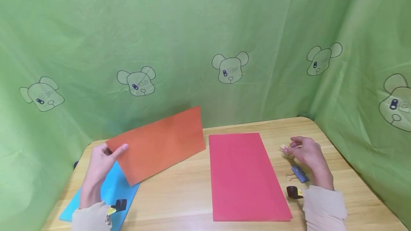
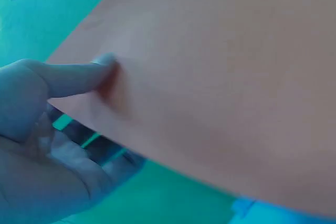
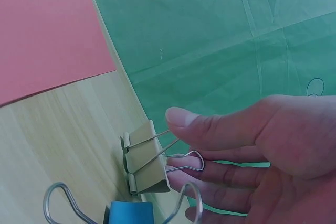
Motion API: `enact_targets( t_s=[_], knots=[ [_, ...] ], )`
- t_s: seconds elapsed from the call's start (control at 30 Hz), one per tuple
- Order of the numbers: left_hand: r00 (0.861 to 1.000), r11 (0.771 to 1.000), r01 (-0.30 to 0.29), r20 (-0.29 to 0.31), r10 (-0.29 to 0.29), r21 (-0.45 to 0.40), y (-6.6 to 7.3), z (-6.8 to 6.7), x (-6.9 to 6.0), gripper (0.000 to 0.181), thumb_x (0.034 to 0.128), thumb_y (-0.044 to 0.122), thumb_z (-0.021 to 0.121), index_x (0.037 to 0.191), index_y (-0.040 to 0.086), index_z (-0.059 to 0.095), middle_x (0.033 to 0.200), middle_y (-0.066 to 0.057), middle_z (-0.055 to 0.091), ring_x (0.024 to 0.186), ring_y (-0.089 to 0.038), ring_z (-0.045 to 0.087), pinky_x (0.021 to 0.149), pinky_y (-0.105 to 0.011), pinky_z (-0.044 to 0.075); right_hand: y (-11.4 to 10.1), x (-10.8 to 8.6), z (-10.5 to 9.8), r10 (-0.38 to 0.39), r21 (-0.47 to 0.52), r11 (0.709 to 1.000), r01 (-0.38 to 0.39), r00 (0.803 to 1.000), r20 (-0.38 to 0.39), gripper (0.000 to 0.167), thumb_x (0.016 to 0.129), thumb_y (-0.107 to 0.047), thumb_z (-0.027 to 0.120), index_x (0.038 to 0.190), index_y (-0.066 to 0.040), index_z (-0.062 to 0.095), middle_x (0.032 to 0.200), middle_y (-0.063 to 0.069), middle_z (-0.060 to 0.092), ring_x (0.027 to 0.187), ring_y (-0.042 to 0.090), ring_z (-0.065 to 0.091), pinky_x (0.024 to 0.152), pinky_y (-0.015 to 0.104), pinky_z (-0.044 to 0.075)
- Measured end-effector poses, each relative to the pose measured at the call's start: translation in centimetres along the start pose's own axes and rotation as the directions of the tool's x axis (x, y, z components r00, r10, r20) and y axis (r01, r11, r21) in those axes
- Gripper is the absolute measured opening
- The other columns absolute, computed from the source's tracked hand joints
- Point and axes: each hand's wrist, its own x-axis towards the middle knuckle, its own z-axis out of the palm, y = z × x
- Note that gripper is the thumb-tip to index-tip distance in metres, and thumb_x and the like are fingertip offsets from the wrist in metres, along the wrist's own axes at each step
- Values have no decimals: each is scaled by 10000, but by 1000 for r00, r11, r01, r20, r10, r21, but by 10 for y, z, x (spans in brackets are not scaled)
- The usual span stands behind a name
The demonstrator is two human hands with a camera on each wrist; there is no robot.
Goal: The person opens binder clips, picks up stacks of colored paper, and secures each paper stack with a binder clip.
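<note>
My left hand (image 1: pixel 102 161) grips the left end of an orange sheet of paper (image 1: pixel 163 142), thumb on its near face and fingers behind it. The sheet is tilted above the table and partly covers a blue sheet (image 1: pixel 110 184). At the table's right side, my right hand (image 1: pixel 305 151) holds a pale yellow binder clip (image 3: pixel 144 158) by its wire handles, thumb at one and fingers at the other. A blue binder clip (image 1: pixel 300 174) lies just nearer than that hand. Between the hands, a red sheet (image 1: pixel 244 177) lies flat, its edge showing more than one layer.
The wooden table (image 1: pixel 173 195) has rounded far corners. Green curtain (image 1: pixel 179 45) printed with bear heads hangs behind it and along both sides. A small dark object (image 1: pixel 75 164) shows at the table's left edge.
</note>
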Motion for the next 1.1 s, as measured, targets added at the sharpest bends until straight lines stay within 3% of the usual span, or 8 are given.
enact_targets(
  t_s=[0.1,0.17,0.23,0.47,0.7,0.77,0.93,1.1],
  knots=[
    [999,980,5,-32,-12,-199,-10,5,4,101,978,123,715,1010,28,715,807,62,664,759,-83,548,679,-211,460,1,1,1,-7,-5,1000,7,1000,-6,731,902,-253,775,1408,168,456,1212,283,627,1039,391,616,897,550,486],
    [999,950,0,-47,-15,-312,-16,9,7,44,996,97,682,998,111,724,844,76,683,793,-63,574,706,-193,476,1,1,1,-10,-5,1000,10,1000,-4,729,906,-257,773,1409,166,457,1220,286,623,1041,390,614,904,554,483],
    [998,917,-15,-57,-9,-399,-22,13,9,125,1003,65,660,979,169,726,860,75,700,796,-54,600,714,-186,493,1,1,1,-8,-4,1000,8,1000,-1,734,907,-266,773,1412,163,456,1230,290,620,1056,400,606,913,562,481],
    [999,885,-34,-27,25,-465,-35,29,13,174,1017,38,623,994,180,722,907,85,720,843,-51,637,760,-195,514,0,0,1,-7,6,1000,7,1000,9,748,912,-267,772,1423,166,440,1236,291,618,1076,413,610,926,575,483],
    [995,817,19,87,39,-577,-48,35,13,291,1002,-66,580,1048,181,728,1000,56,729,937,-90,679,838,-240,541,-2,0,1,-3,11,1000,3,1000,16,752,912,-263,772,1431,163,433,1237,287,615,1074,407,608,931,578,478],
    [990,840,39,133,40,-541,-52,36,13,293,989,-64,601,1088,181,728,1034,62,728,972,-97,673,864,-249,531,-2,0,1,-11,10,1000,11,1000,16,747,918,-270,768,1427,165,437,1246,288,611,1090,419,606,930,573,486],
    [967,944,74,253,10,-322,-63,42,15,312,966,56,699,1267,114,645,1164,82,686,1104,-101,621,950,-240,481,-1,0,0,-11,24,1000,10,1000,21,788,925,-286,767,1447,174,398,1287,301,591,1145,458,587,951,587,483],
    [949,958,156,305,-78,-241,-68,50,14,393,977,163,712,1323,92,538,1195,69,627,1152,-90,568,987,-235,442,0,-1,0,-1,34,999,1,1000,-2,777,909,-265,782,1434,173,415,1289,314,599,1152,474,586,953,592,476]
  ],
)
